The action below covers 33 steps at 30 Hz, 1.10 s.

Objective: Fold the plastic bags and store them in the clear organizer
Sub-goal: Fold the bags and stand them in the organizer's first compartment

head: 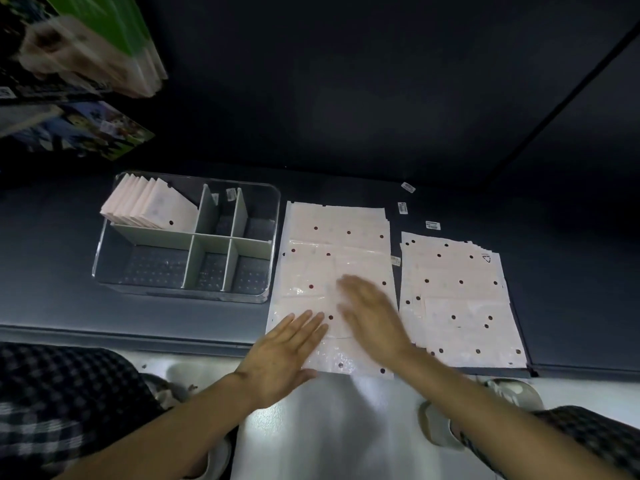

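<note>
Left grip (280, 355): my fingers straight, flat on the plastic bag (311, 271) at frame centre.
Right grip (372, 315): blurred, fingers spread over the bag.
Organizer (104, 251): centre-left; folded bags (149, 204) in its upper-left compartment.
Labels: unreadable.

You have one view only, from the camera on your head, wide-angle, looking forward and steeply down over the dark table (173, 327). It sits close: your forearms enter from 5 and 7 o'clock and fill the lower frame. The table's near edge runs across below centre, the floor (329, 427) shows at 6 o'clock, and the back wall (346, 81) fills 12 o'clock.
</note>
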Available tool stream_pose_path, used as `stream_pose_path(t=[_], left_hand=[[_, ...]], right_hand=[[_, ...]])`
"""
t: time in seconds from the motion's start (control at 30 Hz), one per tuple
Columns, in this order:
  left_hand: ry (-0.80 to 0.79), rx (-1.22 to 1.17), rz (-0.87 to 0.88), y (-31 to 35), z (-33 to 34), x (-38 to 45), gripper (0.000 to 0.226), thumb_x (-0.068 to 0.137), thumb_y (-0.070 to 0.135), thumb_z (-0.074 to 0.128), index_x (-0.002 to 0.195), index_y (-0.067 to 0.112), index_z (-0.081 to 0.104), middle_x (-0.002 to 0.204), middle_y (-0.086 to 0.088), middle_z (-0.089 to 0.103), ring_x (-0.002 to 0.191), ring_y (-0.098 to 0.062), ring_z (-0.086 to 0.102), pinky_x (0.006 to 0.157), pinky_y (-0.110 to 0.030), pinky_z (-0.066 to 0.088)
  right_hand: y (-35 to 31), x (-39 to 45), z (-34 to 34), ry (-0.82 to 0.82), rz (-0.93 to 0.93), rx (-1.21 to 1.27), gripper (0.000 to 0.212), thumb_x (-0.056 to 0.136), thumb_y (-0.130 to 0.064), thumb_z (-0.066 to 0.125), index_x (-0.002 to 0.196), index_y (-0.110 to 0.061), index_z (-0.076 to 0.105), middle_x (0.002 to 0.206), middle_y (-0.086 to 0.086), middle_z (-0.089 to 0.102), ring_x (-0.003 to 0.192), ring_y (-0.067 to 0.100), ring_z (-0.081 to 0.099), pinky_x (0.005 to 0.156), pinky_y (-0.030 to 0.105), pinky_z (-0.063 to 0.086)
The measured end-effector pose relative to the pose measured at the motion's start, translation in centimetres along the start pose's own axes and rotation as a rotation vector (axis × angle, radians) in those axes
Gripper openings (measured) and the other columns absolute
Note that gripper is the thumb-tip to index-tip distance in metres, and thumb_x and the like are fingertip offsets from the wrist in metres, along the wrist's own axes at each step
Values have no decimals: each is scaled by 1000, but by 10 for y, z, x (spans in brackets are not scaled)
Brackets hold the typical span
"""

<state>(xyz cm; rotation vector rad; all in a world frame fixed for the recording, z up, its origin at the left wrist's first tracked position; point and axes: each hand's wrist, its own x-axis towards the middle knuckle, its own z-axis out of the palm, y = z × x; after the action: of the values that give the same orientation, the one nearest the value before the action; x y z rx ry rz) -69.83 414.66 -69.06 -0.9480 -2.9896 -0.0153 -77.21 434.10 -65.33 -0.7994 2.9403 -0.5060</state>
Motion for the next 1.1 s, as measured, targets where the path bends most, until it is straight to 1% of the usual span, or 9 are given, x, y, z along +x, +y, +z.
stream_pose_path(t=[0.1, 0.17, 0.23, 0.37, 0.47, 0.57, 0.73, 0.9, 1.1], left_hand=[[-45, -26, 44, -3, 2, 2, 69, 85, 67, 40, 137, 21, 47, 144, -7, 44, 134, -23, 39, 106, -38, 40], [-79, -53, 68, -7, 3, 1, 74, 87, 68, 36, 144, 21, 35, 150, -10, 33, 138, -27, 30, 108, -44, 36], [-105, -68, 84, -14, 4, -5, 75, 89, 68, 28, 149, 23, 20, 155, -9, 16, 142, -30, 16, 113, -49, 24], [-100, 5, 101, -36, -2, -28, 76, 87, 70, 25, 146, 22, 32, 151, -9, 30, 138, -27, 30, 106, -46, 37], [-75, -10, 98, -45, -6, -38, 71, 89, 66, 24, 142, 21, 41, 149, -7, 36, 135, -26, 36, 103, -46, 40], [-47, -180, 2, -37, -11, -31, 62, 90, 61, 32, 129, 20, 58, 140, -6, 50, 131, -26, 44, 104, -47, 40], [-33, -460, -195, -23, -11, -10, 41, 91, 47, 51, 117, 19, 63, 129, 0, 53, 122, -18, 47, 100, -29, 40], [-23, -463, -246, -21, -5, -2, 37, 94, 46, 48, 121, 24, 58, 124, 8, 49, 118, -10, 41, 97, -20, 31], [-36, -460, -265, -20, -7, 3, 39, 93, 48, 48, 124, 26, 56, 124, 9, 48, 119, -10, 41, 97, -22, 29]], right_hand=[[-12, -37, 22, -149, -253, -147, 54, 93, -39, 48, 134, -5, 50, 142, 9, 47, 131, 25, 45, 105, 45, 40], [2, -54, 27, -247, -232, -237, 66, 95, -50, 28, 142, -6, 38, 150, 8, 34, 138, 23, 32, 112, 41, 31], [26, -66, 20, -300, -200, -291, 70, 95, -55, 23, 145, -7, 30, 153, 8, 24, 141, 23, 25, 116, 38, 15], [66, -87, -8, -355, -188, -440, 72, 93, -58, 23, 141, -7, 40, 149, 8, 35, 136, 22, 35, 111, 37, 12], [72, -89, -18, -262, -215, -395, 64, 91, -53, 30, 131, -8, 54, 141, 7, 48, 130, 21, 46, 111, 38, 22], [57, -72, -18, -107, -158, -187, 34, 87, -29, 64, 113, -8, 67, 129, 8, 60, 116, 26, 59, 99, 38, 47], [31, -47, 2, -99, -97, -11, 26, 87, -17, 65, 110, -6, 63, 119, 8, 60, 107, 26, 58, 92, 34, 47], [26, -36, 12, -6, -154, -68, 18, 71, -14, 81, 84, -10, 69, 88, 3, 66, 74, 20, 64, 66, 27, 55], [28, -27, 12, -1, -195, -111, 16, 70, -14, 82, 70, -12, 66, 76, 0, 64, 65, 18, 60, 56, 23, 51]])
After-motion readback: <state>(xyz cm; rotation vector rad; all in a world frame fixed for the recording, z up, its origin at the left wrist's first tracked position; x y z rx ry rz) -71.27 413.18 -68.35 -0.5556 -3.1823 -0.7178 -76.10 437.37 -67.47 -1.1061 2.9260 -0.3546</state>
